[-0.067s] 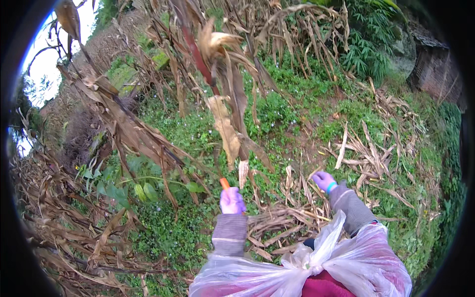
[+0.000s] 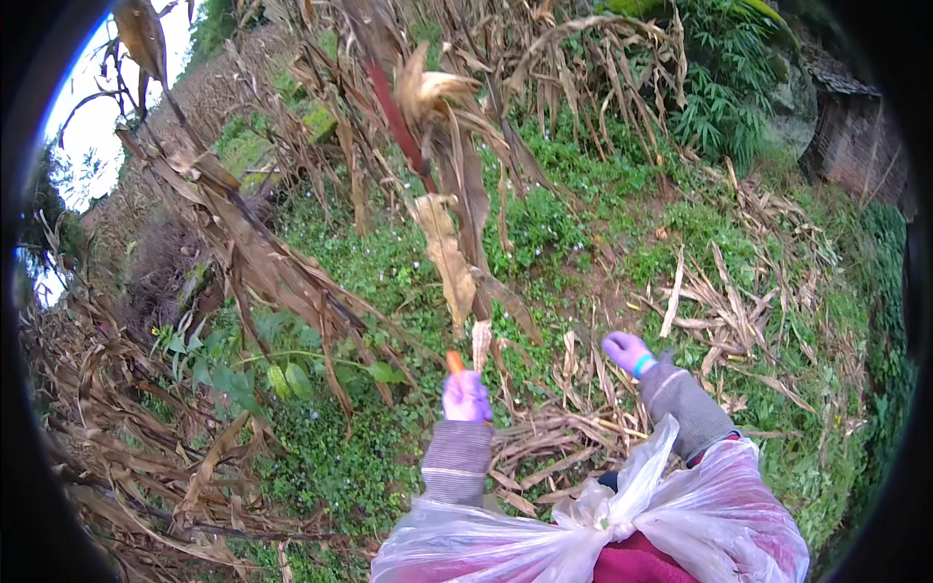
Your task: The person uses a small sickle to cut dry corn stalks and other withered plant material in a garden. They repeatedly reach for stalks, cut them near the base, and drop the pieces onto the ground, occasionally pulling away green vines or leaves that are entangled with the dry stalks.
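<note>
My left hand point(image 2: 466, 395) is closed around the orange handle point(image 2: 455, 362) of a tool whose far end I cannot make out among the leaves. Just above it stands a dry corn stalk point(image 2: 397, 121), reddish at the top, with a pale husk point(image 2: 439, 95) and a hanging tan leaf point(image 2: 447, 257). My right hand point(image 2: 627, 351) is held out over the ground with its fingers curled together. Whatever it may hold is hidden. A blue-green band point(image 2: 643, 365) circles that wrist. Below and between the hands lies a heap of cut dry stalks point(image 2: 554, 437).
More dry corn plants point(image 2: 262, 253) lean at the left, beside a green leafy plant point(image 2: 292, 379). Loose stalks point(image 2: 724, 296) lie on the weedy ground at right. A knotted clear plastic sheet point(image 2: 603, 515) hangs across my front. A brick wall point(image 2: 855, 146) stands far right.
My left hand has shifted slightly right and down with the orange-handled tool. My right hand has moved slightly left and down.
</note>
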{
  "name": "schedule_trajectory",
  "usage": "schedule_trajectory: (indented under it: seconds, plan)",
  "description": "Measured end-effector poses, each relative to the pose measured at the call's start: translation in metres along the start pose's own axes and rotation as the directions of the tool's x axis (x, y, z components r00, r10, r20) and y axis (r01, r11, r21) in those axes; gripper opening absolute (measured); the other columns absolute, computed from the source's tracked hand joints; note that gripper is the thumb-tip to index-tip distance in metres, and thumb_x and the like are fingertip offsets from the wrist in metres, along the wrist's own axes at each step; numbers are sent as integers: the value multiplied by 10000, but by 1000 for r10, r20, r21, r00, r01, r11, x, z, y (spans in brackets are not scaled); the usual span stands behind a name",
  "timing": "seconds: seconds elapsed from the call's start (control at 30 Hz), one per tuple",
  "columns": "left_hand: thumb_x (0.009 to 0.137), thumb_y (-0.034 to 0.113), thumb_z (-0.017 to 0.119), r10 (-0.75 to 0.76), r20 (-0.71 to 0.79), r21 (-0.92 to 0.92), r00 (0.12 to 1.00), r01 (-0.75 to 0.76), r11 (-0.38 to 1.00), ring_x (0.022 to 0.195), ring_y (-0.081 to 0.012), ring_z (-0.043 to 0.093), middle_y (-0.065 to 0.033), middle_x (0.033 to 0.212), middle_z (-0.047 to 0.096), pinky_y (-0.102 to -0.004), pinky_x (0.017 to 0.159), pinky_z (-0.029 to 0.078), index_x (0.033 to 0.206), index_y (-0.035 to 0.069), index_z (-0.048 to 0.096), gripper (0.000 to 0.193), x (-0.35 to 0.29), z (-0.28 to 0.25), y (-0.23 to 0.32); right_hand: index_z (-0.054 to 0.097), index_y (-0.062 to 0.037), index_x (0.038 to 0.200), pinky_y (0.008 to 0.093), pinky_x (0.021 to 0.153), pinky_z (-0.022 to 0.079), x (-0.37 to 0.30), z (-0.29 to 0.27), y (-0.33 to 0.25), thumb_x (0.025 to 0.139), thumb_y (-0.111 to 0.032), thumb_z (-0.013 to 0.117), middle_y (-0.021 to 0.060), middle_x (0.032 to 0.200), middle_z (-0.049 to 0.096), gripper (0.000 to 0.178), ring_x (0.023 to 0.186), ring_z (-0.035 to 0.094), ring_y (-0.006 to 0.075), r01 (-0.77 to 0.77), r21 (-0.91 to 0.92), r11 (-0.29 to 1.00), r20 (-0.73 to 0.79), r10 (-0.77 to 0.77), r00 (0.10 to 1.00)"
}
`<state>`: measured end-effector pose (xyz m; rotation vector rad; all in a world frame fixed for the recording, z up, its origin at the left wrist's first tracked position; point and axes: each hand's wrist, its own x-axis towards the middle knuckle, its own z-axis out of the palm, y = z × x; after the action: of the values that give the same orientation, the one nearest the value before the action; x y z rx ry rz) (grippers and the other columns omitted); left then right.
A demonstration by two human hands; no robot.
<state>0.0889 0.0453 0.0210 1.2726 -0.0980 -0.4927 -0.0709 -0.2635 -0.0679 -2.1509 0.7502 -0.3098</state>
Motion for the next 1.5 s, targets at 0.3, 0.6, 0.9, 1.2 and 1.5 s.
schedule_trajectory:
  seconds: [0.3,0.6,0.9,1.2,1.5]
  plan:
    - [923,301,516,-284,279,138,917,254,957,395,-74,339,31,570,411,-240,336,279,929,121,474,185,-56,-36,-26,581,-107,1050,402,859,443,76,-8,-317,858,-301,597,101,1031,611,273,961,578,291,761,-316,567,-287,-821,493]
    - [920,262,513,-200,156,108,967,185,977,371,-82,344,21,549,405,-246,324,294,925,106,453,167,-66,-78,8,570,-157,1072,442,1045,265,131,-56,-521,800,-289,614,56,1170,517,306,1183,422,237,134,-872,-471,421,-582,696]
    - [924,372,538,363,204,-121,909,-344,931,456,-49,379,50,601,367,-213,366,274,904,82,450,303,-47,-36,47,605,-153,969,388,896,332,98,-89,-508,834,-369,573,21,983,537,256,988,473,211,191,-798,-572,449,-351,822]
    - [921,368,500,-39,291,110,956,7,994,430,-77,313,48,586,358,-243,373,286,913,117,473,252,15,79,104,640,-150,865,333,746,400,71,-95,-504,868,-448,532,-14,795,557,318,793,524,186,211,-739,-640,498,-307,811]
    - [951,319,484,157,513,91,844,-235,968,515,-72,387,23,700,452,-237,431,328,1007,99,492,227,-51,49,44,646,-185,784,306,642,465,78,-162,-402,845,-578,526,-13,624,545,415,621,558,128,249,-952,-175,301,-409,862]
